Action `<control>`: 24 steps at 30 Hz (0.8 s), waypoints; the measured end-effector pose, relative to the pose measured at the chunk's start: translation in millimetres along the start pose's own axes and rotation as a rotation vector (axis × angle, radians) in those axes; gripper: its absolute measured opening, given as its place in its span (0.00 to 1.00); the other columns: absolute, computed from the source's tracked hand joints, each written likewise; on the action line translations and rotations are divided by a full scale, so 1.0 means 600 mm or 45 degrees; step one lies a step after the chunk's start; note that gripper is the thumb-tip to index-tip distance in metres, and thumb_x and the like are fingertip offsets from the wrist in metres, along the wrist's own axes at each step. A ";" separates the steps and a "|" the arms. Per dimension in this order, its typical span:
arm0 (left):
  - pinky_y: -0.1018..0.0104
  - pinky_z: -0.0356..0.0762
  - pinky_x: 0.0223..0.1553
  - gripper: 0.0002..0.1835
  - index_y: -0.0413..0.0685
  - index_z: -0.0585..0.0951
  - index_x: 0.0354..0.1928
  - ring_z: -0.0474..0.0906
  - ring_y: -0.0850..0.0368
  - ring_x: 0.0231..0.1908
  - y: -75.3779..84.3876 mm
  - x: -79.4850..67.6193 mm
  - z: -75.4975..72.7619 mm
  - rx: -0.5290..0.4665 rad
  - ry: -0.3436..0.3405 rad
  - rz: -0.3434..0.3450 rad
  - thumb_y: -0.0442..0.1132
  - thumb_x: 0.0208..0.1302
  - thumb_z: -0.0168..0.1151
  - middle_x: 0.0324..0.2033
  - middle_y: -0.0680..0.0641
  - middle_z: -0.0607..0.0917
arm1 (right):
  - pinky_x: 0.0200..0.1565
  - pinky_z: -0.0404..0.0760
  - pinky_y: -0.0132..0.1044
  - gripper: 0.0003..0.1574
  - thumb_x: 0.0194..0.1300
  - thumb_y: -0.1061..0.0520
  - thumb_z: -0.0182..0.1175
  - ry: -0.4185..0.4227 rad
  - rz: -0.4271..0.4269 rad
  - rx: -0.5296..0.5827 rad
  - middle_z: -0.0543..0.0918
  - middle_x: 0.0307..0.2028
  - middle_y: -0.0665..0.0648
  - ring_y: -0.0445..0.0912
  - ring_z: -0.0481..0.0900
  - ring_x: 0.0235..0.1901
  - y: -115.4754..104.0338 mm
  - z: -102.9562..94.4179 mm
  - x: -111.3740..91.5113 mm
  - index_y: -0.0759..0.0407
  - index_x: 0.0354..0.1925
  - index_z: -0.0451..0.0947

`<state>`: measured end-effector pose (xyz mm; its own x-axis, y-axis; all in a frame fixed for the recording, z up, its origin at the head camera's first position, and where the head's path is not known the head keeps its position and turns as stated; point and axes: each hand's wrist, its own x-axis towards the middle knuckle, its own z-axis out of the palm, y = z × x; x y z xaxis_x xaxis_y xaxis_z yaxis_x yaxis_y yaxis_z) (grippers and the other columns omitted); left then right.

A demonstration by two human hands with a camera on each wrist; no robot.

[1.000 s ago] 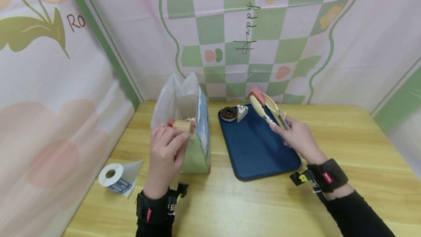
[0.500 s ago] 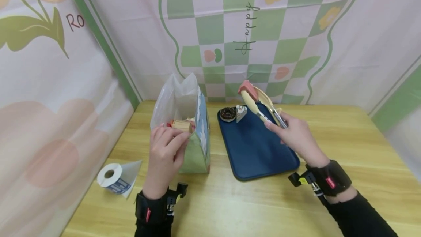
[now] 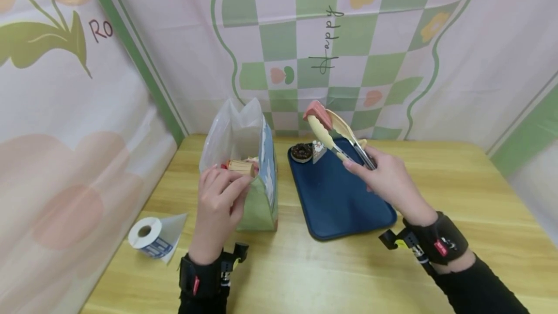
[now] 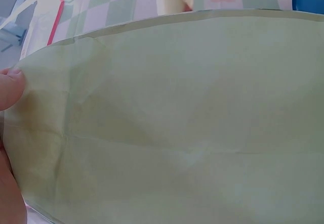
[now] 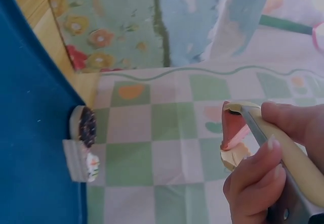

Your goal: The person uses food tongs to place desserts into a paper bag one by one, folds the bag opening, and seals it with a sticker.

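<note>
In the head view my right hand (image 3: pixel 388 173) grips a pair of tongs (image 3: pixel 321 133) with cream tips and metal arms. Between the tips is a pink wedge-shaped piece (image 3: pixel 317 113), raised above the far edge of the blue tray (image 3: pixel 344 207); its pink side also shows in the right wrist view. My left hand (image 3: pixel 218 212) pinches the near rim of an upright paper bag (image 3: pixel 258 210), whose green side fills the left wrist view. Inside the bag's mouth a tan ridged piece (image 3: pixel 241 166) shows among other things partly hidden by the hand.
A chocolate doughnut (image 3: pixel 301 152) and a white cake slice (image 3: pixel 319 151) lie side by side in the tray's far left corner. Left of the bag, a roll of labels (image 3: pixel 148 237) lies on the wooden table (image 3: pixel 314 275). Patterned cloth walls stand behind and at the left.
My right hand has moved left and slightly up, bringing the tongs and pink piece from above the tray's far edge closer to the bag. The left hand stays on the rim.
</note>
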<state>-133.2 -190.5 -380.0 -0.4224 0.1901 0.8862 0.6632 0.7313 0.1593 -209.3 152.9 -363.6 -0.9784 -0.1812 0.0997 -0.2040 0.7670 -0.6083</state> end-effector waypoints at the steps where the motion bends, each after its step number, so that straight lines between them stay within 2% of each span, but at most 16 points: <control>1: 0.50 0.66 0.54 0.06 0.46 0.87 0.37 0.76 0.49 0.37 0.000 0.000 0.000 0.000 -0.001 -0.001 0.37 0.66 0.61 0.31 0.47 0.85 | 0.21 0.72 0.39 0.38 0.62 0.25 0.53 0.003 -0.009 0.005 0.77 0.18 0.54 0.47 0.77 0.17 -0.004 -0.001 -0.001 0.51 0.55 0.70; 9: 0.48 0.66 0.56 0.07 0.46 0.87 0.36 0.76 0.50 0.37 0.001 -0.001 -0.002 0.003 -0.009 -0.007 0.37 0.67 0.60 0.31 0.47 0.85 | 0.22 0.72 0.38 0.37 0.63 0.25 0.54 0.019 -0.056 -0.016 0.78 0.17 0.53 0.46 0.77 0.17 -0.040 -0.014 -0.008 0.51 0.53 0.71; 15: 0.49 0.66 0.55 0.06 0.46 0.87 0.36 0.76 0.50 0.37 0.002 -0.002 0.000 -0.005 -0.003 -0.008 0.36 0.66 0.60 0.31 0.48 0.85 | 0.23 0.72 0.38 0.43 0.61 0.23 0.52 -0.024 -0.059 -0.011 0.77 0.18 0.54 0.46 0.77 0.18 -0.069 -0.022 -0.014 0.51 0.60 0.69; 20: 0.50 0.66 0.55 0.06 0.46 0.87 0.36 0.76 0.50 0.37 0.004 0.000 0.001 -0.008 0.001 -0.004 0.35 0.65 0.61 0.31 0.47 0.85 | 0.25 0.73 0.38 0.37 0.62 0.24 0.52 -0.016 -0.115 -0.029 0.78 0.19 0.53 0.46 0.77 0.17 -0.091 -0.025 -0.015 0.50 0.51 0.71; 24: 0.51 0.66 0.55 0.06 0.46 0.87 0.36 0.76 0.50 0.37 0.004 0.002 0.001 -0.014 0.008 -0.003 0.35 0.65 0.61 0.31 0.47 0.85 | 0.26 0.74 0.39 0.36 0.63 0.25 0.53 -0.010 -0.167 -0.021 0.78 0.20 0.52 0.45 0.77 0.16 -0.111 -0.028 -0.015 0.49 0.54 0.71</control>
<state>-132.4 -188.1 -379.0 -0.4198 0.1843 0.8887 0.6691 0.7244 0.1659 -187.4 114.1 -310.9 -0.9429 -0.2854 0.1718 -0.3311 0.7463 -0.5774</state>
